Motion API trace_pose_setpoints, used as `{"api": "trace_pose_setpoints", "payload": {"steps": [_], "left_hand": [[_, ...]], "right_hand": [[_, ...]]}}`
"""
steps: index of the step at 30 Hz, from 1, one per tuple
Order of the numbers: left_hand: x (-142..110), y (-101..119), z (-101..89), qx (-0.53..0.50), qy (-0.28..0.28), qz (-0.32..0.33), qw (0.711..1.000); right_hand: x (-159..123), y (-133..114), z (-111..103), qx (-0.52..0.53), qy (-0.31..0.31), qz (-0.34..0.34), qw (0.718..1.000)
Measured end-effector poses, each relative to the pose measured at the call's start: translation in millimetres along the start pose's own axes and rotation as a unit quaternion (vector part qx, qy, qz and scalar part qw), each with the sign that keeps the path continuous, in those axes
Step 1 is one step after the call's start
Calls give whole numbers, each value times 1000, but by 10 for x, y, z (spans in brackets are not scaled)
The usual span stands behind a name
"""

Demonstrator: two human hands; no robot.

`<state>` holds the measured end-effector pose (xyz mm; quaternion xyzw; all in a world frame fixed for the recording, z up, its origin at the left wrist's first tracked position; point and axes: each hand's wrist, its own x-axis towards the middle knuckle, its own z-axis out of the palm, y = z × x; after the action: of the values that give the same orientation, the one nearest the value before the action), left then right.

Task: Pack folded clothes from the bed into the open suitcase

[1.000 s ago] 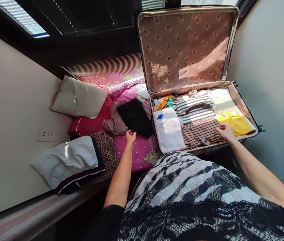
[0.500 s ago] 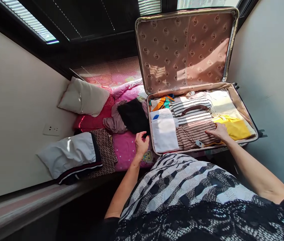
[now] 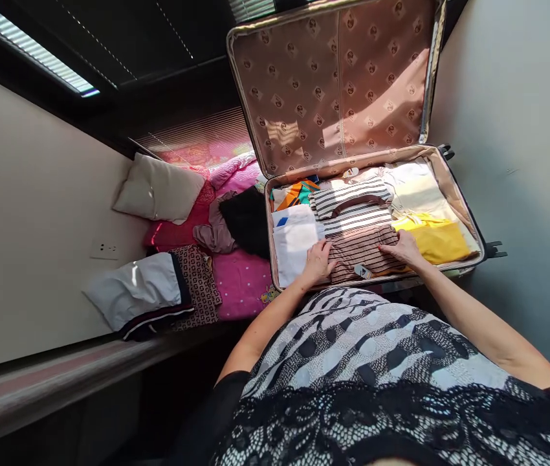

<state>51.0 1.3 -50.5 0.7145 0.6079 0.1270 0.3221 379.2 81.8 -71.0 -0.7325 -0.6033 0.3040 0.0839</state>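
An open suitcase [image 3: 454,188] lies on the bed with its patterned lid [image 3: 333,84] standing up. Folded clothes fill it. My left hand [image 3: 318,260] rests on the left edge of a brown striped folded garment [image 3: 360,246], beside a white folded piece [image 3: 294,243], fingers spread. My right hand [image 3: 404,248] lies flat on the same striped garment's right edge, next to a yellow folded garment [image 3: 437,241]. Behind it sit a black-and-white striped garment [image 3: 350,200] and an orange-and-teal one [image 3: 294,193].
On the pink bedsheet [image 3: 241,281] left of the suitcase lie a black garment [image 3: 246,220] and a mauve one [image 3: 211,233]. Two pillows [image 3: 158,188] [image 3: 134,294] sit by the left wall with a socket [image 3: 104,248]. A grey wall is at right.
My left hand left the black garment on the bed and moved right into the suitcase, onto the brown striped garment. My right hand stayed on that garment. The view shifted.
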Motion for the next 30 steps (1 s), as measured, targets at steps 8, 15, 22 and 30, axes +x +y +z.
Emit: {"api": "trace_pose_setpoints", "payload": {"steps": [8, 15, 22, 30], "left_hand": [[344, 137, -18, 123, -60, -63, 989], [263, 73, -171, 38, -70, -33, 996], [236, 129, -743, -174, -70, -25, 982], [1370, -78, -1397, -250, 91, -57, 962]], "right_hand": [[-425, -87, -108, 96, -55, -341, 933], [-554, -36, -118, 207, -69, -390, 895], [-206, -32, -468, 357, -32, -215, 909], [896, -590, -711, 405, -27, -138, 903]]}}
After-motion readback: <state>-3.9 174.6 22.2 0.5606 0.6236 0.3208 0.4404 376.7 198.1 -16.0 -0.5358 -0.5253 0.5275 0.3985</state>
